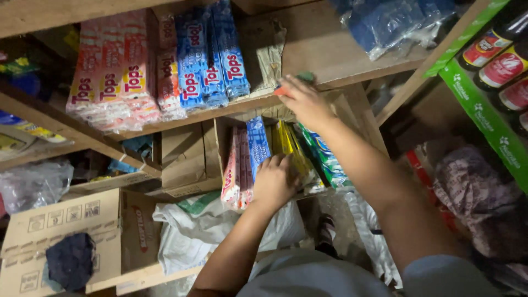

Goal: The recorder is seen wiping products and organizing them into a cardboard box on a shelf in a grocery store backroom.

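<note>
Presently, stock on wooden shelves: upper shelf (341, 52) carries one stack of pink-and-red packets (113, 74) at far left and one stack of blue packets (212, 55) beside it, single packets too tightly pressed to count; lower shelf holds an upright row (275, 159), roughly two pink, one blue, some yellow, two or so green. Left hand (273, 182) rests spread on the near edges of that row, pressing, not clenched. Right hand (304, 102) is raised to the upper shelf's front edge, fingers pinched on a small green-and-orange item (300, 81), mostly hidden. Judged stage: row largely placed, shelf space at right unfilled. Also one cardboard box (60, 236) near left, four or so dark bottles (503, 60) far right
</note>
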